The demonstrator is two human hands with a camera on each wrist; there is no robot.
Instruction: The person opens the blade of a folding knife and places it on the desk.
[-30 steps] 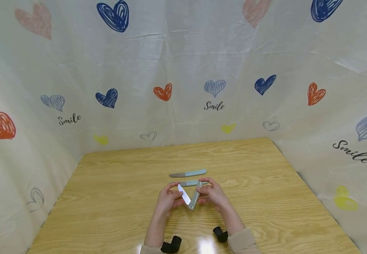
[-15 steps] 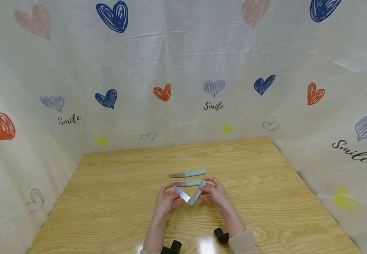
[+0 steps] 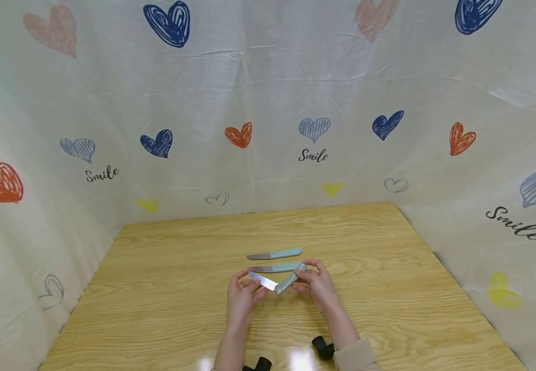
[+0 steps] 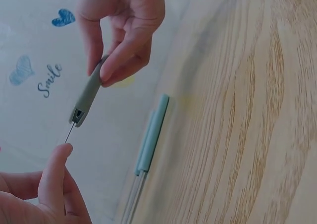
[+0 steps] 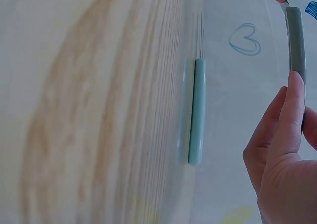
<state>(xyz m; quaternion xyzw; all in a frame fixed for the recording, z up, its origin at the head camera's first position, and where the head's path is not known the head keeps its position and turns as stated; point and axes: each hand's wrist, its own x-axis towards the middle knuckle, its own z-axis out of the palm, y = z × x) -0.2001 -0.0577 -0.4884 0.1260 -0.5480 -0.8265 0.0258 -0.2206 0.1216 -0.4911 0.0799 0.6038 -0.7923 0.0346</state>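
Observation:
Both hands hold a folding knife [image 3: 289, 283] with a grey-green handle above the table, its bright blade swung partway out in a wide V. At the left, the left hand [image 3: 241, 301] pinches the blade between thumb and fingers. The right hand [image 3: 318, 288] grips the far end of the handle. In the left wrist view, the knife's handle [image 4: 88, 99] shows its slot, with the thin blade edge-on running to the left thumb. Just beyond the hands lie two light-blue folding knives with blades out, a nearer knife [image 3: 282, 268] and a farther knife [image 3: 286, 253].
The wooden table [image 3: 179, 288] carries the two knives near its middle. A white curtain [image 3: 268, 77] printed with hearts and "Smile" stands behind it and along both sides. Black wrist mounts, such as the right one [image 3: 322, 348], hang beside the forearms.
The held knife has unfolded wider: its blade has swung left and down with the left hand, while the handle has tilted to the right. The two knives on the table have stayed put.

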